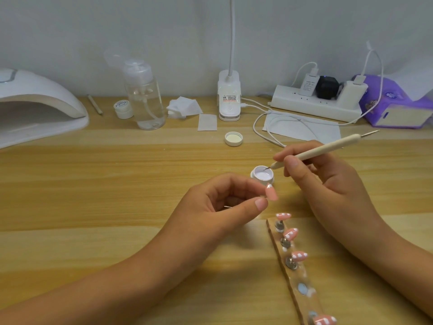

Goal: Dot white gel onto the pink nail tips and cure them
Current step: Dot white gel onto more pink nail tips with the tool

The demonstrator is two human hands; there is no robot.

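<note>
nearest, a holder strip [295, 275] lies on the tabletop [117, 184] with four pink nail tips [299, 255] on its studs, each already carrying white dots. the right forearm passes just beside this strip, so if those dots are uncured, a dropped wrist could smear them or knock a tip off its stud.

further in, the left hand [218, 207] has thumb and forefinger nearly closed, pinching one more pink nail tip [271, 193] by its lower edge, raised off the tabletop; the other fingers curl loosely behind. the hold is small, and a slip or a touch on the face would spoil fresh gel.

the right hand [328, 184] has its fingers wrapped in a pen hold round the dotting tool [325, 148], whose fine point dips into the open gel pot [262, 175] just beyond the held tip. too much gel would likely give a blob rather than a dot.

beyond lies the pot's lid [233, 138], and at the far left the curing lamp [35, 106], well apart.
</note>
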